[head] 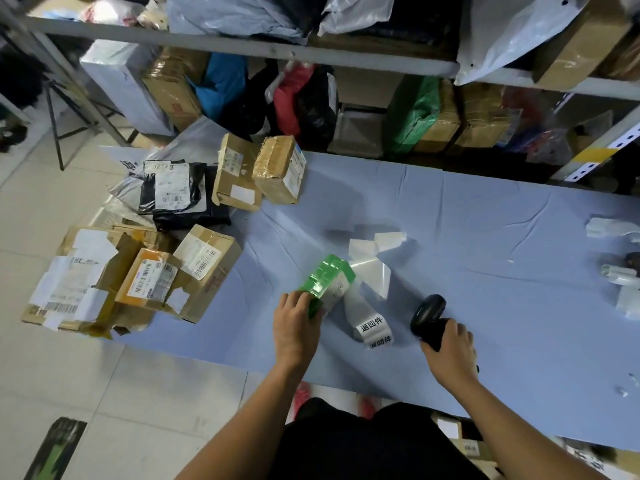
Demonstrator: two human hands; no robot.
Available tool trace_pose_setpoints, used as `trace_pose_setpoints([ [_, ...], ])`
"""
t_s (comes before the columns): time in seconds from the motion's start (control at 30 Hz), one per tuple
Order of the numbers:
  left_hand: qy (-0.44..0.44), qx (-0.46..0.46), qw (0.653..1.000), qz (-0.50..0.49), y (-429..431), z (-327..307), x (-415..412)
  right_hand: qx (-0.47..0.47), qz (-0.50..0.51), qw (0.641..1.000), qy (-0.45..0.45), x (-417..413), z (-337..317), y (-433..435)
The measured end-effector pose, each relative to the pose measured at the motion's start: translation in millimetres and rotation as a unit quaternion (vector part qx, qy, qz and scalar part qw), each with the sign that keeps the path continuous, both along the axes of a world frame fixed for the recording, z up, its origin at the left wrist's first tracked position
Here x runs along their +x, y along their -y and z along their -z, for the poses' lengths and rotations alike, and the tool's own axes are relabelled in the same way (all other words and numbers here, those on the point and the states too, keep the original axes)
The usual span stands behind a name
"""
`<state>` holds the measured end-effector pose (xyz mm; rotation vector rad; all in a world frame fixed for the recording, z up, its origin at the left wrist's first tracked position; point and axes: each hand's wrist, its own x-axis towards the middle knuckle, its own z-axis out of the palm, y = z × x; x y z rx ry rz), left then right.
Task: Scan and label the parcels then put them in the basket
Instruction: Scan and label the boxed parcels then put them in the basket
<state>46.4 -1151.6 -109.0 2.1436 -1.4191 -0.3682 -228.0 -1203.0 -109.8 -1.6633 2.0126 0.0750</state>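
A small green taped parcel (329,282) lies on the blue table (485,220), a white label on its right side. My left hand (296,322) grips its near end. My right hand (448,344) grips a black barcode scanner (427,315), whose head points toward the parcel. Between my hands runs a strip of white labels (372,329) with black printed characters, and used backing paper (374,268) curls behind the parcel. No basket shows clearly.
Several cardboard boxes (145,271) and a black bag parcel (176,192) crowd the table's left end. Metal shelves (346,60) full of parcels stand behind the table. Small white items (620,275) lie at the right edge. Tiled floor lies to the left.
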Motion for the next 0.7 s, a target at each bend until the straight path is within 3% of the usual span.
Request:
trace_pose_setpoints([
  [0.17, -0.142, 0.018, 0.983, -0.114, 6.4, -0.4, 22.3, -0.006, 0.0, 0.999, -0.038, 6.0, -5.3, -0.2],
  [0.27, -0.195, 0.051, 0.97, -0.133, 8.5, 1.2, 31.9, -0.096, 0.038, 0.995, -0.012, 18.6, -18.5, -4.9],
  [0.33, -0.186, 0.061, 0.972, -0.13, 8.4, 0.2, 33.9, -0.19, 0.009, 0.98, 0.051, 26.8, -23.4, -6.2],
  [0.4, -0.108, 0.042, 0.986, -0.116, 7.3, -1.1, 33.7, -0.179, -0.039, 0.974, 0.137, 37.6, -27.6, -4.7],
  [0.53, 0.062, -0.05, 0.995, 0.059, 8.2, -3.5, 18.7, 0.02, -0.064, 0.977, 0.202, 60.3, -30.6, -1.3],
  [0.63, 0.069, -0.069, 0.97, 0.221, 8.2, -6.2, -4.4, 0.047, -0.004, 0.967, 0.248, 66.6, -27.9, 0.0],
  [0.7, 0.057, -0.058, 0.961, 0.264, 7.3, -4.8, -17.6, 0.04, 0.016, 0.958, 0.283, 67.2, -28.0, 1.4],
])
